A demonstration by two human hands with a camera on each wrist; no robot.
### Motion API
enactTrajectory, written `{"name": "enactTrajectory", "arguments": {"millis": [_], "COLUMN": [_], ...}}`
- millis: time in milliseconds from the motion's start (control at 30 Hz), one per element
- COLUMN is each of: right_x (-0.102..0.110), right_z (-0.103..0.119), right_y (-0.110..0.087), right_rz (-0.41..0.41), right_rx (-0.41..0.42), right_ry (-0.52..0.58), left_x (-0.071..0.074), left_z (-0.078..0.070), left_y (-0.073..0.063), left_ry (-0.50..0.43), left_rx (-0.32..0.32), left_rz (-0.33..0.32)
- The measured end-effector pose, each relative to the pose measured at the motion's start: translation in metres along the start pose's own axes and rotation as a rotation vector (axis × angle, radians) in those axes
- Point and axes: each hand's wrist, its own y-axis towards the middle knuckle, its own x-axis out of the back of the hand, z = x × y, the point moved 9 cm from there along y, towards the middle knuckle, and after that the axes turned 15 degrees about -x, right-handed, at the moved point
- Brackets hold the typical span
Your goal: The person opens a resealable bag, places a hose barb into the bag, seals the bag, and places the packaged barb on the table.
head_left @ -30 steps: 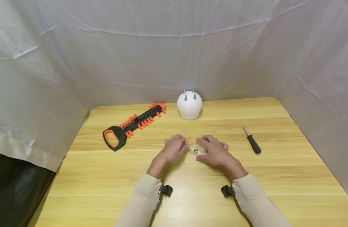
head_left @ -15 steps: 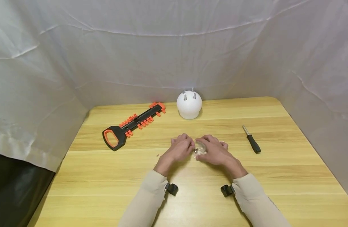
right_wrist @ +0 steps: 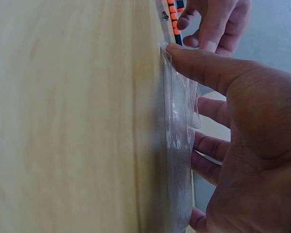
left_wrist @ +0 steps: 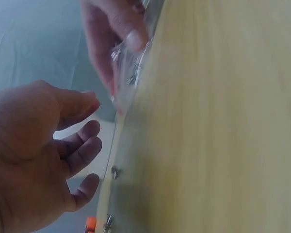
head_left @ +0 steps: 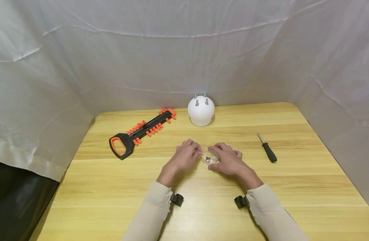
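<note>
My right hand (head_left: 228,160) grips a small clear plastic bag (right_wrist: 177,126) low over the table, thumb on one side and fingers on the other. Dark metal screws (head_left: 208,159) show inside it. Left of the bag's edge is my left hand (head_left: 184,158), thumb and index fingertips drawn together and the other fingers loosely curled in the left wrist view. I cannot tell whether those fingertips pinch something small. Loose screws (left_wrist: 115,172) lie on the table by the left hand, hidden behind it in the head view.
A white rounded object (head_left: 200,112) with metal pegs on top stands at the back middle. A black and orange handled rack (head_left: 142,130) lies back left. On the right is a black-handled screwdriver (head_left: 268,150). Pale curtains (head_left: 184,60) enclose the wooden table (head_left: 112,194).
My left hand moved right to the bag's mouth half a second ago and has drawn back left since. The right hand and the bag have stayed in place.
</note>
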Motion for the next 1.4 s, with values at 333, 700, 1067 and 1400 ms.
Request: {"name": "enactTrajectory", "arguments": {"millis": [333,700,1067,1400], "right_x": [0.000,0.001,0.000,0.000], "right_z": [0.002,0.003,0.001,0.000], "right_y": [-0.002,-0.004,-0.002,-0.001], "right_rz": [-0.004,0.003,0.002,-0.004], "right_rx": [0.011,0.013,0.012,0.012], "right_ry": [0.002,0.014,0.016,0.019], "left_x": [0.022,0.019,0.015,0.013], "left_z": [0.025,0.039,0.038,0.035], "left_y": [-0.016,-0.033,-0.034,-0.031], "left_ry": [-0.075,-0.063,0.004,0.066], "left_rx": [0.062,0.121,0.126,0.140], "left_rz": [-0.069,-0.019,-0.006,-0.013]}}
